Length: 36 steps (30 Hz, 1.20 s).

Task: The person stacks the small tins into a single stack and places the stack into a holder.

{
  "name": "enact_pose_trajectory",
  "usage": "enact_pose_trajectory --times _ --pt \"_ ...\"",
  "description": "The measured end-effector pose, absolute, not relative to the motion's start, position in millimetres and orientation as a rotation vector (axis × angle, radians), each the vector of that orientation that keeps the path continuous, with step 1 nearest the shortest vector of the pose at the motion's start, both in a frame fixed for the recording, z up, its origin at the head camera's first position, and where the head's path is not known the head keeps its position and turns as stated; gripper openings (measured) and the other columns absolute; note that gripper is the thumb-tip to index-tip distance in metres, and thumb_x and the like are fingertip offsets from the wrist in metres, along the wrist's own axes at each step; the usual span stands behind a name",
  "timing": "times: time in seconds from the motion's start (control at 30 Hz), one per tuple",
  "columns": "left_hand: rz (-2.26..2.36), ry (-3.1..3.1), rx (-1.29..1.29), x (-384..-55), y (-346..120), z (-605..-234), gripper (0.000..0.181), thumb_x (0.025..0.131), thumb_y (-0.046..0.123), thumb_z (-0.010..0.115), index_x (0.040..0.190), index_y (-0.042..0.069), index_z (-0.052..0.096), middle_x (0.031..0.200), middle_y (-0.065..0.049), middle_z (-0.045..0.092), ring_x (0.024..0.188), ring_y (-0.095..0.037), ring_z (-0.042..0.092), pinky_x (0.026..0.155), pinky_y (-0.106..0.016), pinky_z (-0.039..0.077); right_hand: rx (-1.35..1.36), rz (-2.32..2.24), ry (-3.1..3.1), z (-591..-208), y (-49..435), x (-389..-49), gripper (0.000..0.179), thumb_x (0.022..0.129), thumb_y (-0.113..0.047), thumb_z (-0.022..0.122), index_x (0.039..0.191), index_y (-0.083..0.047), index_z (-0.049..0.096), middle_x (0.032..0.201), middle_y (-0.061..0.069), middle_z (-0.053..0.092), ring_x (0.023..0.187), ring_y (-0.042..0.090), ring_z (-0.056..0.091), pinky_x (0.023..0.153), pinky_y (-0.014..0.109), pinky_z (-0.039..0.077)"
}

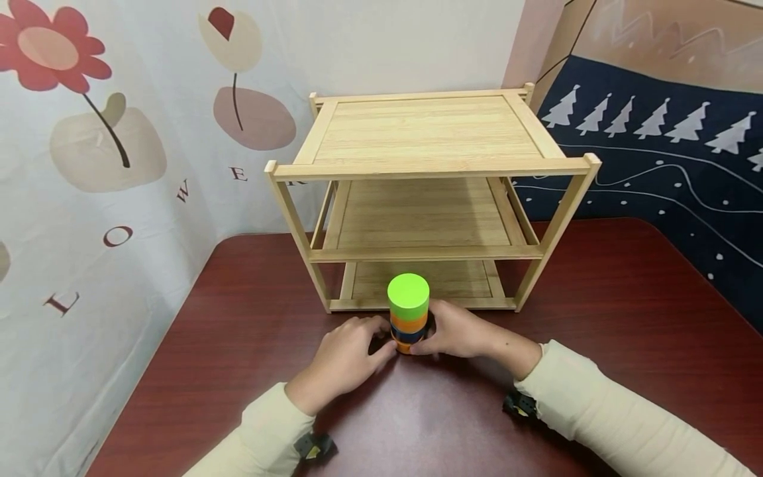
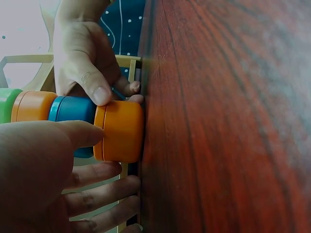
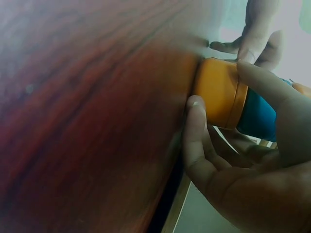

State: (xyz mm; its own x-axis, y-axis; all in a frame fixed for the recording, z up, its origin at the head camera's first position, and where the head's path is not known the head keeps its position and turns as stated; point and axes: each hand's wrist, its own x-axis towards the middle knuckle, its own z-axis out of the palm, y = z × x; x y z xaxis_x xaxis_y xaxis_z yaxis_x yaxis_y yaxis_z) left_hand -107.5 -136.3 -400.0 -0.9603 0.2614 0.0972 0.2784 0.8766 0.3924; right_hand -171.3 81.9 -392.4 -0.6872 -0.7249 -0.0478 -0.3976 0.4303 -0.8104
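A column of small round lidded jars stands upright on the table, near the shelf's front edge. From the top they are a green jar (image 1: 408, 291), an orange jar (image 2: 34, 106), a dark blue jar (image 2: 73, 110) and a second orange jar (image 2: 121, 131) at the base. My right hand (image 1: 461, 329) holds the base jar from the right, thumb on its near side and index fingertip low against it. On the other side is my left hand (image 1: 346, 351), its thumb touching the base jar's lid. The other left fingers stretch loosely beside the jar.
Behind the jars stands a three-tier wooden shelf (image 1: 411, 253) on the dark red table (image 1: 250, 291). A flower-print cloth (image 1: 167, 132) hangs at the back left and a navy tree-print cloth (image 1: 644, 159) at the right.
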Motion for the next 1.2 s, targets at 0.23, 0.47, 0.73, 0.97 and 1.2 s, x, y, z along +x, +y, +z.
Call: enact_pose_trajectory --times 0.23,0.47,0.73,0.97,1.2 --pt "-0.627 -3.0 -0.445 -108.3 -136.5 -400.6 0.026 0.092 0.042 0.068 0.108 0.022 0.069 0.099 0.005 0.072 0.095 -0.018 0.065 0.074 -0.045 0.055 -0.981 -1.12 2.35 -394.1 80.9 -172.0 0.052 0.079 -0.019 0.085 0.123 -0.008 0.06 0.109 0.006 0.07 0.081 0.007 0.063 0.077 0.025 0.052" --pt "-0.706 -2.991 -0.458 -108.0 -136.8 -401.2 0.031 0.088 0.046 0.07 0.108 0.022 0.067 0.094 0.008 0.068 0.09 -0.012 0.064 0.073 -0.038 0.053 -1.006 -1.117 2.363 -394.8 80.3 -172.1 0.05 0.079 -0.018 0.086 0.121 -0.008 0.06 0.106 0.004 0.07 0.081 0.007 0.062 0.079 0.025 0.051" --pt "-0.854 -2.98 -0.327 -103.8 -134.5 -394.9 0.063 0.088 0.054 0.068 0.137 0.022 0.046 0.114 0.004 0.07 0.105 -0.016 0.068 0.084 -0.048 0.054 -1.041 -1.105 2.355 -394.3 81.1 -171.1 0.048 0.081 -0.019 0.084 0.121 -0.009 0.06 0.102 0.002 0.068 0.08 0.007 0.06 0.076 0.024 0.05" --pt "-0.942 -2.732 -0.371 -97.5 -130.8 -385.4 0.084 0.088 0.045 0.074 0.154 0.028 0.025 0.139 -0.002 0.056 0.119 -0.026 0.063 0.094 -0.052 0.052 -1.012 -1.119 2.307 -395.4 81.2 -171.2 0.051 0.081 -0.016 0.083 0.125 -0.007 0.058 0.103 0.003 0.067 0.07 0.007 0.061 0.07 0.024 0.053" --pt "-0.884 -2.54 -0.515 -97.8 -128.5 -382.1 0.083 0.087 0.033 0.078 0.153 0.024 0.028 0.141 -0.002 0.051 0.12 -0.021 0.062 0.093 -0.045 0.054 -1.032 -1.107 2.342 -396.0 81.0 -172.0 0.053 0.081 -0.017 0.083 0.126 -0.009 0.058 0.107 0.001 0.067 0.083 0.007 0.061 0.078 0.025 0.051"
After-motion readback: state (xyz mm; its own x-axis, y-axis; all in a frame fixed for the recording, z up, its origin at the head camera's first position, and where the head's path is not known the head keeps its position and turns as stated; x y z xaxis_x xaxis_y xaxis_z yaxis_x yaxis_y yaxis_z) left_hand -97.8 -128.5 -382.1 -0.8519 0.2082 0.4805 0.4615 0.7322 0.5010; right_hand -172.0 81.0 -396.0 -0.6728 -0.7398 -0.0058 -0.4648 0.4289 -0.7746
